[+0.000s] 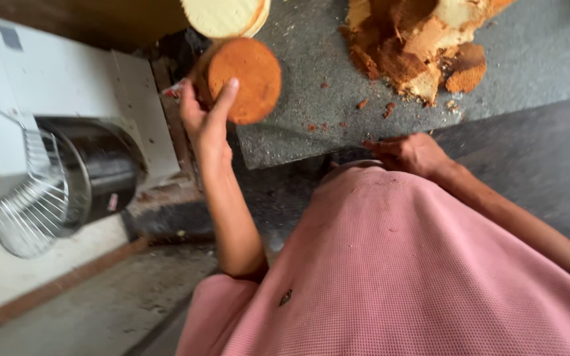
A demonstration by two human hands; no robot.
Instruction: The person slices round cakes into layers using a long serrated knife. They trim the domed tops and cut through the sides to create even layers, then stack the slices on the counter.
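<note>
My left hand (207, 113) holds up a round brown sponge cake (245, 79) by its edge, tilted so its flat baked face points toward me, at the left corner of the grey stone counter (311, 112). My right hand (409, 153) rests low against the counter's front edge with its fingers curled; whether it grips anything is hidden. A pale round cake layer (227, 16) lies at the top edge of the view, just above the held cake. A heap of brown and cream cake trimmings (423, 46) sits on the counter to the right.
A white stand mixer with a black bowl (100, 168) and a wire guard (31, 198) stands on the floor at the left. Crumbs (364, 105) are scattered on the counter. My pink shirt fills the lower right of the view.
</note>
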